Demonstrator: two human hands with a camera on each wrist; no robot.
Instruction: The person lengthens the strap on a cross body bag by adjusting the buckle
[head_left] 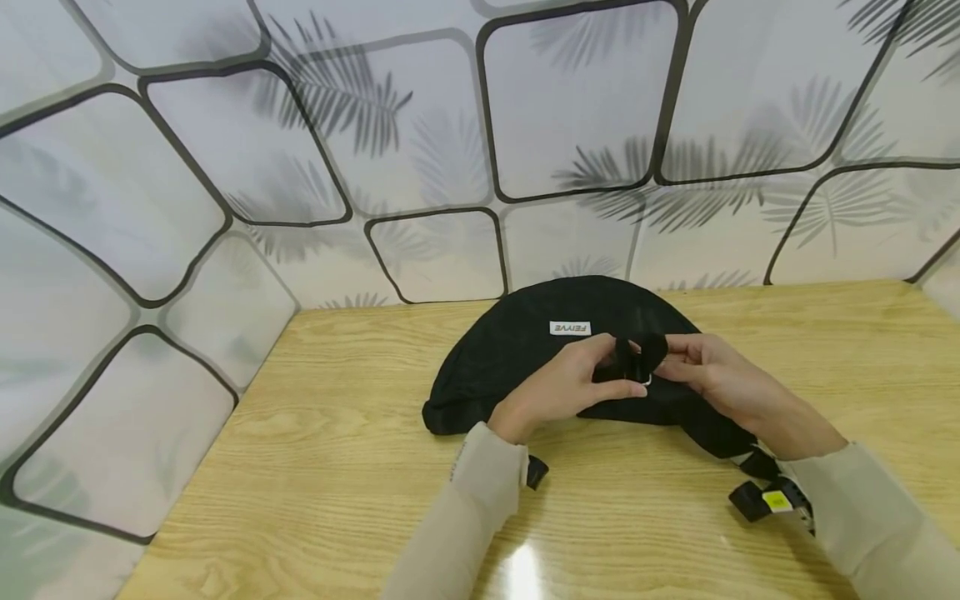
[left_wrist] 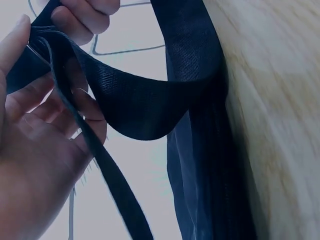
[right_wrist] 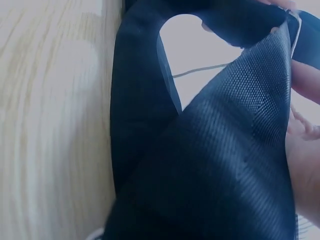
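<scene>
A black half-moon bag (head_left: 502, 358) with a white label (head_left: 570, 328) lies on the table. My left hand (head_left: 555, 379), in front of the bag, pinches its black strap (left_wrist: 135, 102) between thumb and fingers. A thin metal buckle (right_wrist: 298, 32) shows where the webbing gathers. My right hand (head_left: 727, 379) grips the strap just to the right of the buckle. In the left wrist view the webbing hangs in a loop between hands and bag. A broad stretch of it covers much of the right wrist view, hiding part of the right hand's fingers.
The wood-grain table (head_left: 322, 433) extends to both sides of the bag. Behind it rises a patterned wall covering (head_left: 570, 100) with leaf shapes. Black wrist gear with a yellow label (head_left: 777, 501) sits by the right sleeve, and a small black piece (head_left: 536, 472) by the left.
</scene>
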